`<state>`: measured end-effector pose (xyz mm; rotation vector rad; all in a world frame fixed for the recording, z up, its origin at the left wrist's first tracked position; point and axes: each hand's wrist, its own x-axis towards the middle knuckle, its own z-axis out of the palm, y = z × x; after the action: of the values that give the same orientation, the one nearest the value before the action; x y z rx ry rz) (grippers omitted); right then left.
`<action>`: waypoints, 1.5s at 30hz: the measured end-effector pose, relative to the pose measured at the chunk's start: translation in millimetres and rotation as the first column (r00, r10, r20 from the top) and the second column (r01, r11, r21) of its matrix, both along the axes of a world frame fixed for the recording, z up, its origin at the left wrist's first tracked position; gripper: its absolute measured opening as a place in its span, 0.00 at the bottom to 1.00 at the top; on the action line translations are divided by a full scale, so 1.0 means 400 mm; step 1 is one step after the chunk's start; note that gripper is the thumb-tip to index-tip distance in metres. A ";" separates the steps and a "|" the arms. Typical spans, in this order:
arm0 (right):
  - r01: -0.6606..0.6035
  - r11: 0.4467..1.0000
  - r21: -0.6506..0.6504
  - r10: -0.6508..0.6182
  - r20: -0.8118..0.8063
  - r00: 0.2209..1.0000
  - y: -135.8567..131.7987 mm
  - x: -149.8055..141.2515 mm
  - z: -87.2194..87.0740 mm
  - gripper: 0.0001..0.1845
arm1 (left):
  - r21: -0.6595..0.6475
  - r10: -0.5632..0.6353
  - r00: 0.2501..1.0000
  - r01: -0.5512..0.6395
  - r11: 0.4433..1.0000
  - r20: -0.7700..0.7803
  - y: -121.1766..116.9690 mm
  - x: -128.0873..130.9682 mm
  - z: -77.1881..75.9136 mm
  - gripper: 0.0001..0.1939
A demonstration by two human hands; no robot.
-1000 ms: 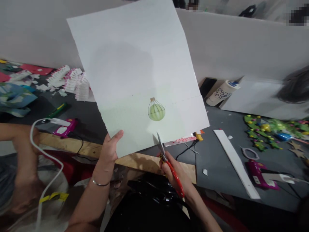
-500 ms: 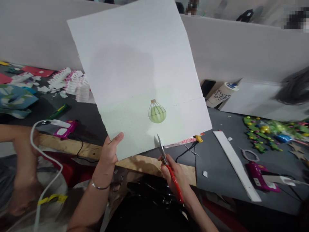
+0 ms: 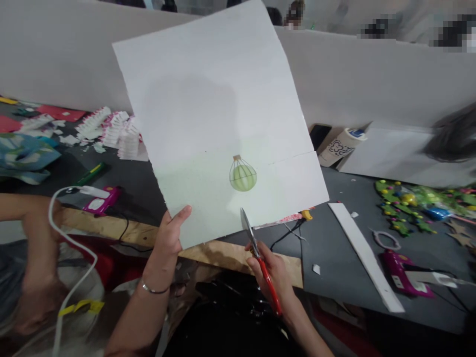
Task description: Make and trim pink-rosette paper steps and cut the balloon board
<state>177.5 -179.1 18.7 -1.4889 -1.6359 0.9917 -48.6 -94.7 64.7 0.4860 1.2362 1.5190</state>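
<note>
My left hand pinches the lower edge of a large white paper sheet and holds it up, tilted, over the dark table. A small green balloon-shaped picture is printed near the sheet's bottom. My right hand grips red-handled scissors, whose blades point up and sit at the sheet's bottom edge, just below the picture.
Another person's arm and a white cable are at the left. A pink glue gun, white paper scraps, a paper cup, a white strip, a second pink glue gun and green decorations lie on the table.
The sheet has shifted slightly right and down in view. The scissors stay at its bottom edge, drawn a little lower. The other person's arm has barely moved.
</note>
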 end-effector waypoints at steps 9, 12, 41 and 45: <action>-0.042 0.999 0.015 0.042 -0.020 0.999 -0.003 -0.001 -0.002 0.18 | 0.056 -0.011 1.000 0.012 0.998 -0.016 0.002 0.012 0.011 0.35; -0.043 0.999 0.009 0.043 -0.034 0.998 -0.003 0.003 -0.001 0.17 | 0.056 -0.035 0.999 0.037 0.998 -0.032 0.002 0.014 0.008 0.35; 0.002 0.999 0.042 0.002 -0.106 0.994 0.020 0.004 0.009 0.25 | 0.022 -0.047 0.999 0.047 0.999 0.014 0.002 0.030 0.029 0.34; -0.008 0.995 0.100 0.017 -0.082 0.996 0.033 0.005 0.022 0.23 | 0.031 -0.068 0.998 0.068 0.997 -0.007 -0.002 0.031 0.023 0.30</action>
<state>179.6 -166.1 27.5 -1.3557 -1.6137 0.9520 -36.3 -95.5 73.8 0.5480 1.1900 1.4825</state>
